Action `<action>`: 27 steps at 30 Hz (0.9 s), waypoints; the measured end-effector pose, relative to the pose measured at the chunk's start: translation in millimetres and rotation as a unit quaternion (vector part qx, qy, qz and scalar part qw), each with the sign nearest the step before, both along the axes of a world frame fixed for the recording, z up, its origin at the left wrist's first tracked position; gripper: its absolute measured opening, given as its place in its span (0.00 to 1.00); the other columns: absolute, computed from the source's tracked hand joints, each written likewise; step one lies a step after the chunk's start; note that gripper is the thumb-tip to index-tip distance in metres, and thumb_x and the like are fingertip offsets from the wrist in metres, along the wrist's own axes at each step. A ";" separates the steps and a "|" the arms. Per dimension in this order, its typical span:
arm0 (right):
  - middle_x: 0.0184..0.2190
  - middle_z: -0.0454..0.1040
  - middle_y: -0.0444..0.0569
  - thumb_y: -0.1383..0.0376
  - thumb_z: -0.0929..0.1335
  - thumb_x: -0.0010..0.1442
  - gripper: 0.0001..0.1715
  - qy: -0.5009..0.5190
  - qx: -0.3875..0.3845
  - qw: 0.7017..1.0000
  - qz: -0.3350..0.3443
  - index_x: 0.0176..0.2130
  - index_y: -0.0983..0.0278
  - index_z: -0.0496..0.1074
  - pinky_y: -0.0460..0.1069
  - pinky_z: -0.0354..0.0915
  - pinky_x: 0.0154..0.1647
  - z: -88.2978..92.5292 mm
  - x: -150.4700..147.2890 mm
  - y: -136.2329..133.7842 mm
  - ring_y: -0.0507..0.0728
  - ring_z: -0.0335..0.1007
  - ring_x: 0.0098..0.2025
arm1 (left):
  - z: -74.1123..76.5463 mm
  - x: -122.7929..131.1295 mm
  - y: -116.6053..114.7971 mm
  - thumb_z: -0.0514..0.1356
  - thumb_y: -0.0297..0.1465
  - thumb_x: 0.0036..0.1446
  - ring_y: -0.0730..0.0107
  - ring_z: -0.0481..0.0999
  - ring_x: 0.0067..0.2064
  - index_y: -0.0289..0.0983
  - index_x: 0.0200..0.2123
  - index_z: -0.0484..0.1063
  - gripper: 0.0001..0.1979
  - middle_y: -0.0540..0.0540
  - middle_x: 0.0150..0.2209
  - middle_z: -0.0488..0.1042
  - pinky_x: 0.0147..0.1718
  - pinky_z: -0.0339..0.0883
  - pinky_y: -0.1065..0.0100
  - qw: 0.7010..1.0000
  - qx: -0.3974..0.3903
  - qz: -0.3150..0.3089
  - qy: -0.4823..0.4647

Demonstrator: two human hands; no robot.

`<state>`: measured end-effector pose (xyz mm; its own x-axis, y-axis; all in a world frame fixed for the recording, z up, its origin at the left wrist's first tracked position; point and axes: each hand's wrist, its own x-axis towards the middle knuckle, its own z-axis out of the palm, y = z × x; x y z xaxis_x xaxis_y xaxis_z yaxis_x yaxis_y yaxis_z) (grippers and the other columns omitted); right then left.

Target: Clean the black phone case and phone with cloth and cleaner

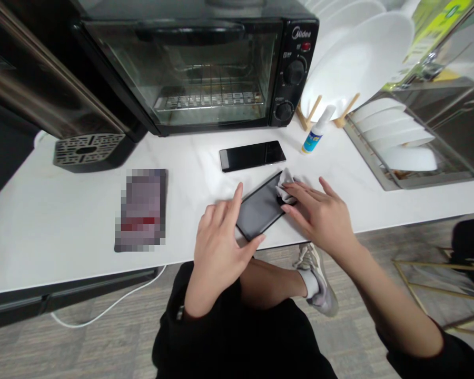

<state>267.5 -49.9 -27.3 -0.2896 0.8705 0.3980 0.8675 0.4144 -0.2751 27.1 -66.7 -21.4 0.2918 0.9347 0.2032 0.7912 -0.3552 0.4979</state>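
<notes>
Left hand [217, 239], fingers spread, pins the dark flat rectangular phone [260, 208] at the near edge of the white table [63, 226]. Right hand [319, 213] presses a crumpled grey cloth [285, 185] onto it. Behind: second black phone [253, 156], small white spray bottle [318, 130], black toaster oven [205, 63] marked "Midea".

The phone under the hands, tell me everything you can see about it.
The phone under the hands is a flat dark slab with a glossy, greyish screen facing up, lying diagonally near the front edge of the white counter. The left hand pins its near corner; the right hand presses a small grey cloth on its far end.
</notes>
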 end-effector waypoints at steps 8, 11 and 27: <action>0.61 0.78 0.54 0.47 0.65 0.73 0.29 0.076 -0.061 0.981 0.168 0.59 0.65 0.74 0.64 0.57 0.74 -1.6 -69.4 -35.9 0.63 0.72 0.66 | -3.5 -3.9 -2.5 0.63 0.38 0.64 0.53 0.68 0.52 0.41 0.78 0.43 0.46 0.41 0.53 0.72 0.55 0.66 0.55 1.000 0.010 0.009 -0.003; 0.58 0.81 0.46 0.51 0.65 0.74 0.20 0.076 -0.075 0.981 0.163 0.55 0.59 0.77 0.64 0.57 0.74 0.2 -39.4 -33.4 0.60 0.74 0.64 | -4.0 -2.6 -2.2 0.66 0.45 0.62 0.51 0.68 0.53 0.42 0.77 0.43 0.49 0.41 0.54 0.72 0.56 0.66 0.53 1.000 0.010 0.014 0.001; 0.56 0.82 0.45 0.51 0.64 0.75 0.19 0.095 -0.104 0.979 0.145 0.53 0.57 0.78 0.69 0.41 0.79 4.8 -46.8 -33.7 0.61 0.76 0.62 | -4.5 2.1 -6.0 0.65 0.40 0.63 0.53 0.68 0.50 0.41 0.77 0.45 0.47 0.42 0.51 0.72 0.53 0.67 0.54 0.999 0.036 0.025 0.008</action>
